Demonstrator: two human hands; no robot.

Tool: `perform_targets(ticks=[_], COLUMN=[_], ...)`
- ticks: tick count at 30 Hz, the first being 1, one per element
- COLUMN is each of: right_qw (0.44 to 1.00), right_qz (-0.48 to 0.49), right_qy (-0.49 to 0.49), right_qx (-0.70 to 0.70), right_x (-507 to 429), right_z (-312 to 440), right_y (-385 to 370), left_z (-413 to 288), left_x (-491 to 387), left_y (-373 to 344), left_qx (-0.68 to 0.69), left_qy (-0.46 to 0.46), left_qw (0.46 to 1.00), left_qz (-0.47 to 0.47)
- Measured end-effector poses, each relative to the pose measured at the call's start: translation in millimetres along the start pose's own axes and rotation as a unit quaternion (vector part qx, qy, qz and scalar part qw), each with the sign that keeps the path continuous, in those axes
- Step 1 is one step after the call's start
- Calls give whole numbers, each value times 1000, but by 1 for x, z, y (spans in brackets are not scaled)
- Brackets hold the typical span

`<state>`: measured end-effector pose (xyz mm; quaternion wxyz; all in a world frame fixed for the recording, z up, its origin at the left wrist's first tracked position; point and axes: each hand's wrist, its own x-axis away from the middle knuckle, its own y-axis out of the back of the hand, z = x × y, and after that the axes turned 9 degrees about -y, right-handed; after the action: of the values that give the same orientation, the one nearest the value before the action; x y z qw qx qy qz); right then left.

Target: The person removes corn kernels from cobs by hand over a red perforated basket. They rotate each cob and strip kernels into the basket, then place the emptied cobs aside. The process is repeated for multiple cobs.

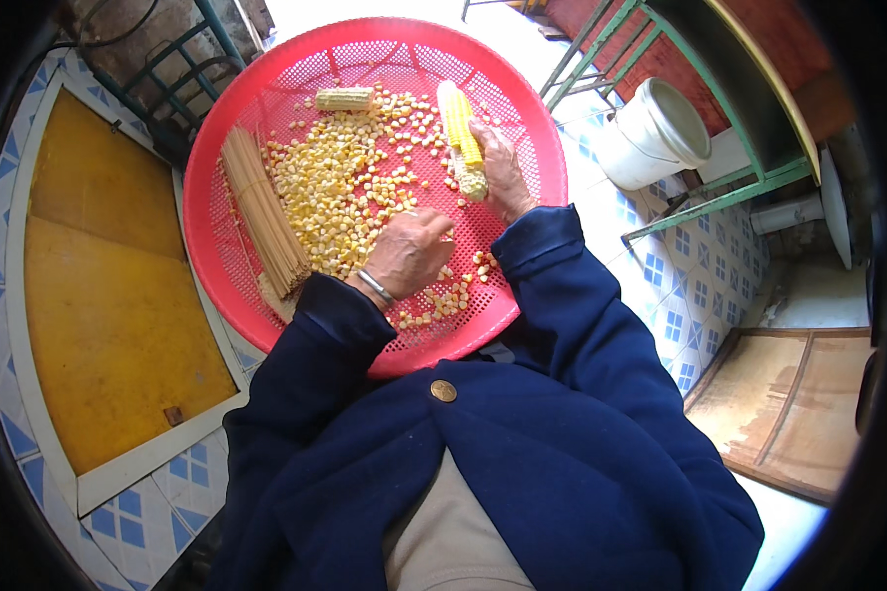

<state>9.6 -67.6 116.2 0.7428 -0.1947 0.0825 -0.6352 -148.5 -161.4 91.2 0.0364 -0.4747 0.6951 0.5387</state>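
Observation:
A round red perforated plastic basket [225, 103] lies before me, with loose corn kernels [325, 185] spread over its mesh. My right hand [504, 168] grips a partly shelled corn cob [458, 122], which keeps yellow kernels on one side and is bare at its lower end. My left hand [408, 255], with a silver bracelet at the wrist, is over the kernels with its fingers curled; whether it holds anything is hidden. A bare cob piece [344, 99] lies near the basket's far side. A tied bundle of thin sticks [262, 207] rests along the left side.
A yellow panel in a white frame [118, 295] is at the left, beside a green metal rack [174, 66]. To the right are a lidded white bucket [654, 133], a green-framed table [746, 199] and a wooden panel [783, 406] on the tiled floor.

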Motion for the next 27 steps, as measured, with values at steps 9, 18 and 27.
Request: perform_targets(ticks=[9, 18, 27], right_qw=[999, 993, 957], right_qz=[13, 16, -3], right_qy=[-9, 53, 253], right_qx=[-29, 104, 141], right_x=[-23, -22, -34], right_z=[-24, -29, -39], right_y=[-25, -23, -10], left_z=[37, 92, 98], left_x=[3, -17, -29], left_y=[-3, 13, 11], left_qx=[114, -240, -324], left_qy=[119, 136, 199], left_qw=[983, 959, 919], left_qz=[-82, -65, 108])
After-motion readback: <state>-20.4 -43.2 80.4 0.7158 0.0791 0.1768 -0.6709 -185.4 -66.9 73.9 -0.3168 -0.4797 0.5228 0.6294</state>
